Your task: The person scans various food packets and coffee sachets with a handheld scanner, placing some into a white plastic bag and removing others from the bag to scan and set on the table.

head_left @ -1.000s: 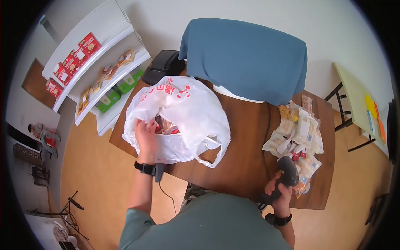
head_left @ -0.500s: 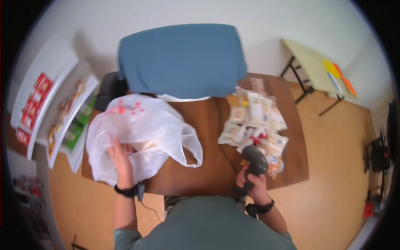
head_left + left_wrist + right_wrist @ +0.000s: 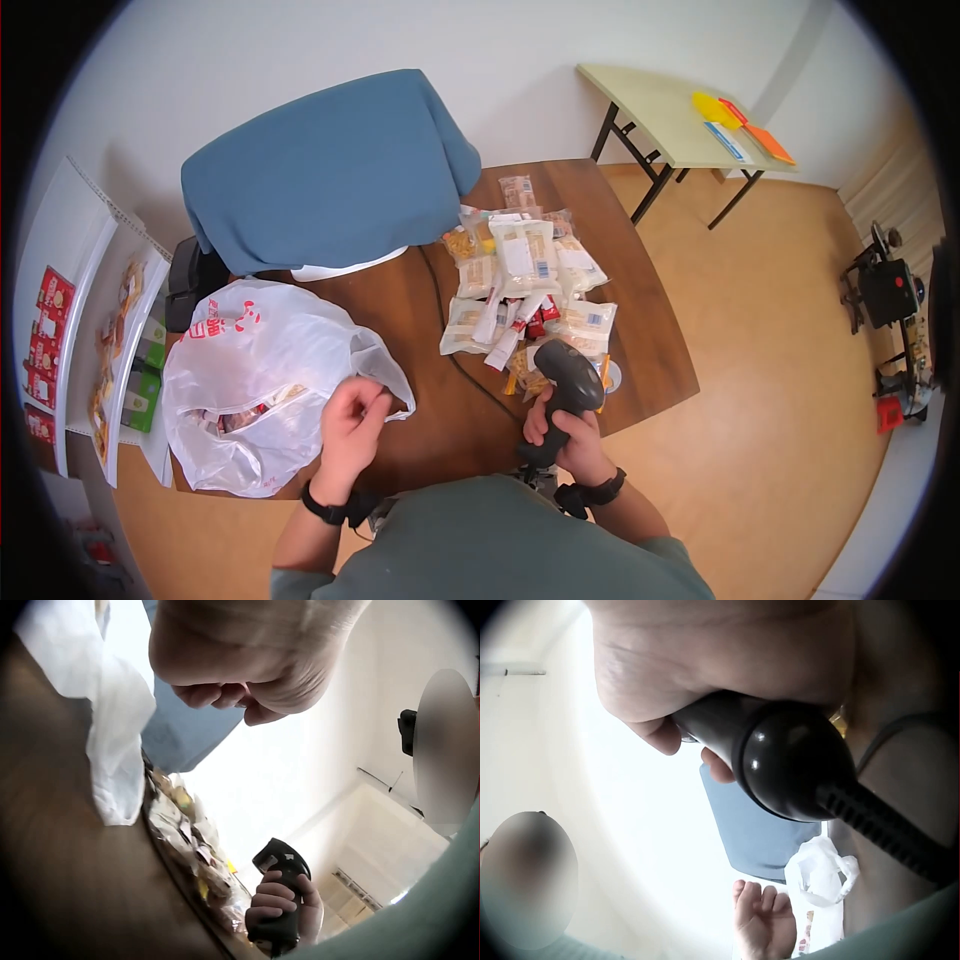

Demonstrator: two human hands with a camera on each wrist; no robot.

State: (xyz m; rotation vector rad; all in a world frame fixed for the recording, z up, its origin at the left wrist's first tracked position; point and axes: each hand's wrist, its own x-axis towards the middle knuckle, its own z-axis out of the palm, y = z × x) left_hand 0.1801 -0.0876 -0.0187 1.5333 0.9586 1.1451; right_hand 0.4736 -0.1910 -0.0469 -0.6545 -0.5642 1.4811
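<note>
My right hand [image 3: 572,440] grips a black handheld barcode scanner [image 3: 567,372] by its handle. The scanner's head is over the near end of a heap of packaged snacks [image 3: 528,258]. In the right wrist view, the handle's rounded base [image 3: 795,761] and a ribbed cord show below that hand. My left hand [image 3: 352,425] is raised by the right side of a white plastic bag [image 3: 270,345], fingers loosely curled. Nothing shows between the fingers of the left hand [image 3: 765,919] in the right wrist view. Red packs [image 3: 235,418] show through the bag's opening.
A blue cloth [image 3: 320,170] covers a large object at the back of the wooden table [image 3: 640,330]. A black device [image 3: 190,280] stands behind the bag. Shelves [image 3: 95,330] with red boxes are at left, a folding table [image 3: 660,120] at back right. A cable crosses the tabletop.
My left hand has drawn out of the bag's opening and moved right, its fingers now curled. The right hand keeps hold of the scanner. The head view has turned to the right.
</note>
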